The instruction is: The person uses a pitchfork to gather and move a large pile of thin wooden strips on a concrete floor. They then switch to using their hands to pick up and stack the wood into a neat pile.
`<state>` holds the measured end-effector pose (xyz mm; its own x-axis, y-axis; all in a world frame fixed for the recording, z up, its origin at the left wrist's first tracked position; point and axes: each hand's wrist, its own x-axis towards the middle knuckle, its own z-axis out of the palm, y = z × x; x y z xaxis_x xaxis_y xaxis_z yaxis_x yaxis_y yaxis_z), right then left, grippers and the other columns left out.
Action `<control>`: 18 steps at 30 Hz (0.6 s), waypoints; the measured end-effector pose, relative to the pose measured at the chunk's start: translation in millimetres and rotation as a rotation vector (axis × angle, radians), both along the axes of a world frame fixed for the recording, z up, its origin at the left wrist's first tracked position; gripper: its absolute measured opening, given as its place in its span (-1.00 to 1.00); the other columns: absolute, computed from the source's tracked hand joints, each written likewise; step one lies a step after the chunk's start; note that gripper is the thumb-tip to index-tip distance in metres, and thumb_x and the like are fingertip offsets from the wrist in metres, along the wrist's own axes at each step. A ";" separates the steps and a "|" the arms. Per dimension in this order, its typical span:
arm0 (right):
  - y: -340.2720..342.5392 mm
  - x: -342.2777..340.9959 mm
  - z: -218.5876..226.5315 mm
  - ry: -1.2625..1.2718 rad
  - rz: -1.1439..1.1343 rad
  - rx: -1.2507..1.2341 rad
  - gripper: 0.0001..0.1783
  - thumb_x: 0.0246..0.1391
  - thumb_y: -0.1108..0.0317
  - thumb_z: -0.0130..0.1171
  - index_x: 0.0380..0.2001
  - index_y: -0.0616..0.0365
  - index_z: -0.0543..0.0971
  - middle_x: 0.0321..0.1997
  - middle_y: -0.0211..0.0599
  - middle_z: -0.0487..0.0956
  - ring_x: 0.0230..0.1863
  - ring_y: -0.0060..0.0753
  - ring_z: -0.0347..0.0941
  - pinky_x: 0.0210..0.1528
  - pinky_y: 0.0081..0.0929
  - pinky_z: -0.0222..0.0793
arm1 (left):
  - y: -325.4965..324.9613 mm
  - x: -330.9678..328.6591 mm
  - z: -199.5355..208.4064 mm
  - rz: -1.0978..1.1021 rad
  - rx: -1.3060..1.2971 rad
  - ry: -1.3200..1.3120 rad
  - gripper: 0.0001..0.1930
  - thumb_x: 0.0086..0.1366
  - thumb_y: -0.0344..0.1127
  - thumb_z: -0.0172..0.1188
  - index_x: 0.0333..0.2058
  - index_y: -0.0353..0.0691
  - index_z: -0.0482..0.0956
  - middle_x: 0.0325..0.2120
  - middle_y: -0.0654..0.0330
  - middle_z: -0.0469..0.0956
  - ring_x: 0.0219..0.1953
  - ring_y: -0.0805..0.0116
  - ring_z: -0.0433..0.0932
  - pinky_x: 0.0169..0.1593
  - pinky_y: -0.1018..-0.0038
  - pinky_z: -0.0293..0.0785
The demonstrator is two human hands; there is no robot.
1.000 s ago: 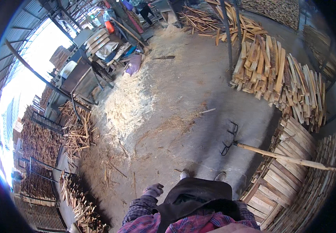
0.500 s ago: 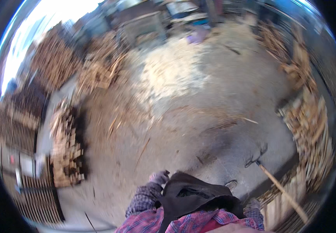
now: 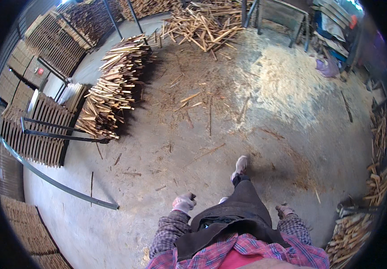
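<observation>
At six o'clock the left hand is held loosely curled, part open, nothing seen gripped; near five o'clock the right hand is held likewise. A dark garment is worn between them. Nearest the right hand, cut wood is piled at four o'clock; a stack of strips is laid at ten, sawdust spread at two.

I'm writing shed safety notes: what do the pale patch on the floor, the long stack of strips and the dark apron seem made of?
Pale patch: probably sawdust or fine wood shavings, dry-looking; it's cream-coloured and loosely spread.
Stack of strips: apparently rough, unpainted wood; tan and brown, with uneven ends.
Dark apron: probably matte cloth, as it folds softly; coated fabric is possible.
</observation>
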<state>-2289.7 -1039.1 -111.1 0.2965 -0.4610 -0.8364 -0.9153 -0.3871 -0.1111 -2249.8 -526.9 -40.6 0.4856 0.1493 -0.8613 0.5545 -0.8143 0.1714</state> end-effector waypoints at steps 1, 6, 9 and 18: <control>-20.9 18.0 -27.0 -0.030 0.071 -0.050 -0.82 -0.16 0.25 0.22 -0.59 0.07 0.45 -0.74 -0.34 0.39 -0.79 -0.41 0.25 -0.76 -0.36 0.08 | -12.7 25.7 -4.4 0.011 -0.045 0.000 -0.53 0.02 -0.07 0.11 -0.01 0.18 0.42 -0.11 0.29 0.51 -0.04 0.26 0.46 -0.02 0.34 0.37; 81.4 173.0 20.6 0.360 0.460 0.080 -0.35 -0.16 -0.18 0.12 -0.12 0.11 0.47 -0.23 -0.23 0.55 -0.11 -0.29 0.44 -0.08 -0.31 0.28 | 13.0 98.8 -15.7 0.080 0.024 -0.073 -0.46 0.05 0.03 0.14 0.00 -0.07 0.41 -0.16 0.18 0.54 -0.11 0.26 0.50 -0.05 0.41 0.39; 115.9 275.6 81.0 0.280 0.629 -0.063 -0.25 -0.15 -0.24 0.09 0.00 0.09 0.42 0.01 -0.14 0.46 0.10 -0.20 0.32 0.09 -0.30 0.19 | 21.5 184.3 2.5 0.164 0.122 0.032 -0.37 0.03 0.25 0.06 -0.04 -0.06 0.46 -0.14 0.11 0.52 -0.05 0.22 0.46 0.01 0.38 0.34; 172.8 566.7 34.7 0.053 0.627 -0.180 -0.31 -0.14 -0.30 0.01 -0.14 0.06 0.52 -0.08 -0.16 0.50 -0.02 -0.20 0.39 0.00 -0.39 0.25 | 92.3 368.3 -14.8 0.449 0.180 0.245 -0.15 -0.04 0.49 -0.15 -0.05 -0.16 0.48 -0.03 -0.02 0.41 0.08 0.09 0.33 0.13 0.33 0.17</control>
